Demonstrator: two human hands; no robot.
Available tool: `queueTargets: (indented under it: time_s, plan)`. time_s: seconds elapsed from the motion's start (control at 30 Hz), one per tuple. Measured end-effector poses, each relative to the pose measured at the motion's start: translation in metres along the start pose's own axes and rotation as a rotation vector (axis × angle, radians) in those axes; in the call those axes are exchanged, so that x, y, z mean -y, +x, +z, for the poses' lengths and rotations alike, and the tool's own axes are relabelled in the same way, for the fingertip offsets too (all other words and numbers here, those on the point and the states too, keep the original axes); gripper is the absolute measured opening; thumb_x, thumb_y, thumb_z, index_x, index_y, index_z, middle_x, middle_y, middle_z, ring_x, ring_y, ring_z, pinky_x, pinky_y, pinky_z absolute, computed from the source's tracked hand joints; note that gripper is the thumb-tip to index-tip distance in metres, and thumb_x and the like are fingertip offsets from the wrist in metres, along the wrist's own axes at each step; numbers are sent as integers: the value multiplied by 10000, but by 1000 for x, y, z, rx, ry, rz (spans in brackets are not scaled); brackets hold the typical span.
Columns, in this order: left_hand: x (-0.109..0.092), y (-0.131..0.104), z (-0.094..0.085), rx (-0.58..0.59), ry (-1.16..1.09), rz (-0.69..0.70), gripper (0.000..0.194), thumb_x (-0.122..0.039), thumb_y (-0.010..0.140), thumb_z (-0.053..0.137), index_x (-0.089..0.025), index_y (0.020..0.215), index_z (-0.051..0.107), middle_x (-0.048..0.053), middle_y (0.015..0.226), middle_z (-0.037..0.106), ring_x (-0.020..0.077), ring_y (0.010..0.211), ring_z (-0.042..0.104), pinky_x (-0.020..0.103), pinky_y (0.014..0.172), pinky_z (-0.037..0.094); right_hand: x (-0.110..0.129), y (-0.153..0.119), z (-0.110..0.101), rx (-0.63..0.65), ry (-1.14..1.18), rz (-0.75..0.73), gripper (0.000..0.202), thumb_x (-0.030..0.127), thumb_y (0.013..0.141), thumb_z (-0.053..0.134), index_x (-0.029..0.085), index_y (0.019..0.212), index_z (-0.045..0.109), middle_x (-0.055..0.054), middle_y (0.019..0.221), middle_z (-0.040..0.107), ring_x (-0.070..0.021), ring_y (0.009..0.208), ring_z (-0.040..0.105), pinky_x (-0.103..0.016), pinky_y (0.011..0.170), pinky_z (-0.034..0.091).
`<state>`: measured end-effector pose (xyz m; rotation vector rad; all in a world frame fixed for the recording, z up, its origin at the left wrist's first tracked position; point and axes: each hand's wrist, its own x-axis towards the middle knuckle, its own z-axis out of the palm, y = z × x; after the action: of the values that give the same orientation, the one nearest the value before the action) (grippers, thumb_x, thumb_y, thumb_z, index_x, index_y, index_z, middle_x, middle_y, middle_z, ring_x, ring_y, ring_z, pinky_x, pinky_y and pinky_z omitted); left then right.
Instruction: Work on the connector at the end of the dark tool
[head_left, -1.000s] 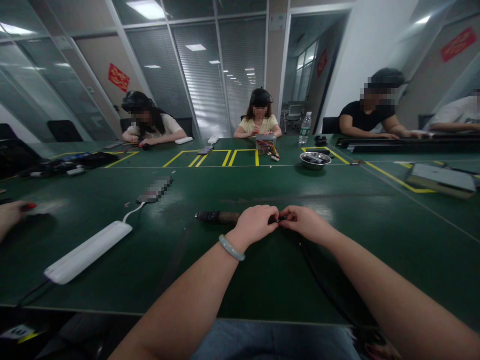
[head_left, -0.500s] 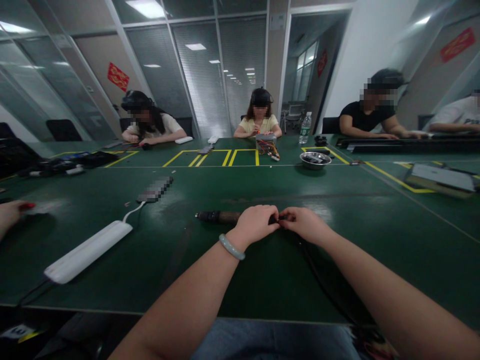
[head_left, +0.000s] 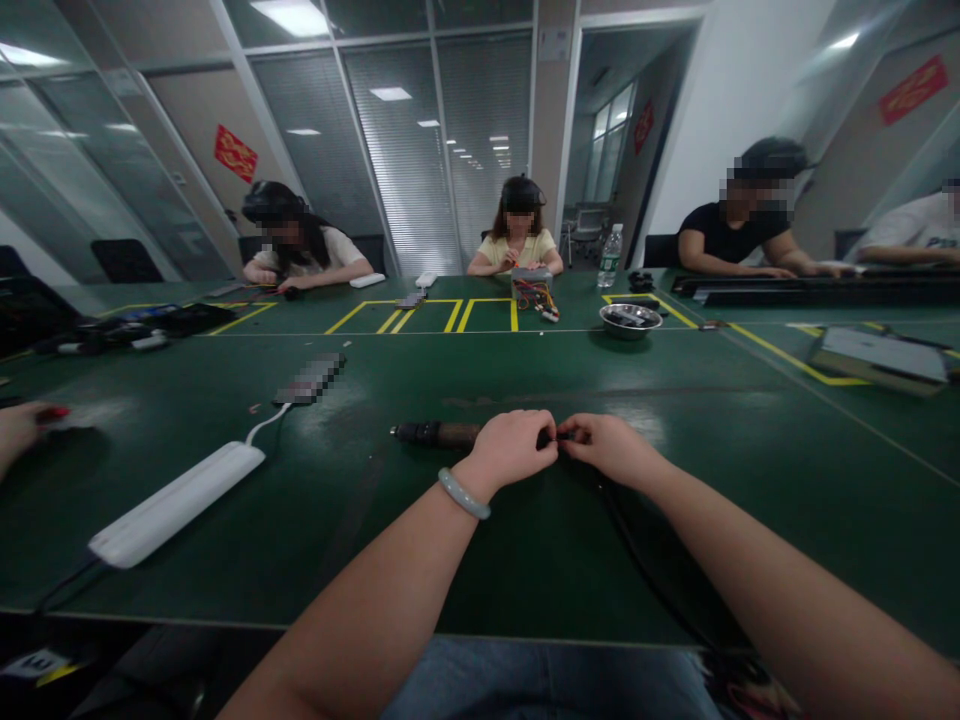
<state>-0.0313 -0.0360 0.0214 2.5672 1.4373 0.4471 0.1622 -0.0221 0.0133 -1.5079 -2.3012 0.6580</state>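
A dark, pen-shaped electric screwdriver (head_left: pixel 448 436) lies lengthwise across the green table, its metal tip to the left. My left hand (head_left: pixel 516 442), with a pale bangle on the wrist, is closed around its rear end and hides that part. Right beside it, my right hand (head_left: pixel 600 447) pinches a small dark piece at the tool's back end. The fingertips of both hands almost meet there, so whether that piece is joined to the tool cannot be made out. From below my right hand a black cable (head_left: pixel 637 552) runs down toward the table's near edge.
To the left lie a white power strip (head_left: pixel 180 503) and a phone-like device (head_left: pixel 309 381) on a white cable. Farther back stand a metal bowl (head_left: pixel 630 322) of dark parts and a water bottle (head_left: pixel 610 256). Co-workers sit across the table; another person's hand (head_left: pixel 26 432) is at far left.
Almost nothing differs. Both my hands stay at the screwdriver's rear end, with only a slight shift of the right fingers.
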Motion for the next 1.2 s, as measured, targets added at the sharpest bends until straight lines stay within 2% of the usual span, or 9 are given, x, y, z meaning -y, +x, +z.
queueTargets:
  time_s: [0.2,0.43,0.53,0.67,0.93,1.2]
  plan:
    - [-1,1,0,-7,37,10,142,-339,849,545,-236,921,612,11,923,649,195,882,603,313,763,467,-1,-1,-2,12,-15,-65,220,316,831,600,262,1032,672,15,799,691,-142,667,611,-236,563,372]
    - [-2,-1,-1,-2,28,-16,182,-365,862,549,-248,990,600,10,936,652,196,888,610,312,752,474,0,-2,-6,33,1,-97,268,310,824,629,269,1089,633,13,836,686,-153,723,617,-241,608,391]
    - [0,-1,-1,-34,-3,25,175,-355,867,547,-265,1007,600,-9,955,655,186,892,610,314,760,472,0,-2,-9,34,12,-102,309,310,823,637,280,1129,606,21,831,683,-152,731,617,-243,612,390]
    - [2,0,-1,-34,-32,73,135,-350,867,540,-259,917,626,-20,943,656,182,882,606,316,776,468,0,-3,-10,60,35,-111,375,304,814,649,291,1182,577,26,817,685,-153,729,624,-248,619,396]
    - [2,0,-1,-18,-65,34,129,-334,850,562,-245,897,643,-14,968,662,179,905,605,294,779,469,-6,-1,-11,153,151,-69,405,284,782,677,244,1173,584,8,851,712,-164,771,656,-250,663,455]
    - [3,1,2,-26,-29,43,113,-309,839,567,-247,895,643,-16,936,656,173,867,603,295,796,461,-11,3,-5,143,242,58,336,260,786,663,199,1112,612,-1,782,720,-153,675,666,-231,590,457]
